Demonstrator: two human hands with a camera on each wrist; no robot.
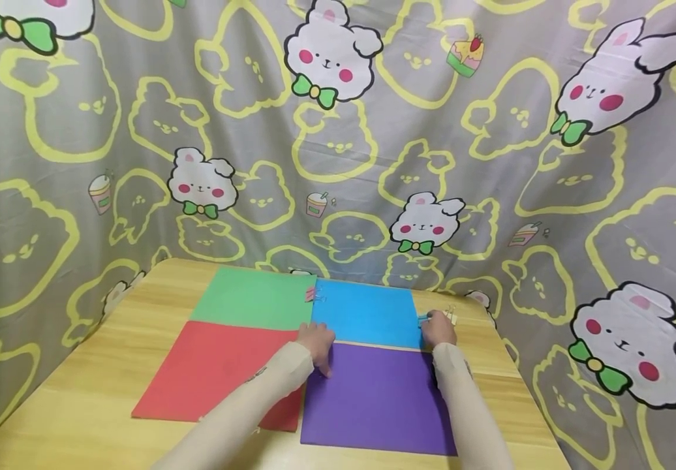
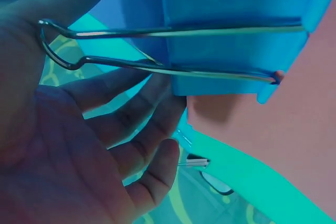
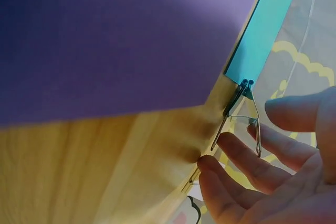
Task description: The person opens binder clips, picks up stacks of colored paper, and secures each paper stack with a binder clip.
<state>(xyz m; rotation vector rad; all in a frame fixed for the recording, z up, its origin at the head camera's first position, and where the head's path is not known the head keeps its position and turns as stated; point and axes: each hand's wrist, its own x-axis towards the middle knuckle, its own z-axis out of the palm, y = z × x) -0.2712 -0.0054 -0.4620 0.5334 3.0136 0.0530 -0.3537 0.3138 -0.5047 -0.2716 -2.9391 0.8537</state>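
1. Table (image 1: 68,372) carries a green sheet (image 1: 256,297) far left, a blue sheet (image 1: 367,316) far right, a red sheet (image 1: 226,365) near left and a purple sheet (image 1: 379,398) near right.
2. Left hand (image 1: 316,343) lies over the red-purple seam, fingers loosely spread; a blue clip (image 2: 231,56) sits between its thumb and fingers, but I cannot tell whether they press it.
3. Right hand (image 1: 439,329) is at the blue sheet's right edge, thumb and fingers parted around the handles of a second clip (image 3: 245,88); no firm pinch shows.
4. Pulling that clip sideways with its jaws biting could drag the blue sheet off line or crease its edge.
5. Uneven pressure from the left hand could shift the red or purple sheet.
6. A careless sweep rightward might knock the pale clip (image 1: 453,319) just beside the right hand.
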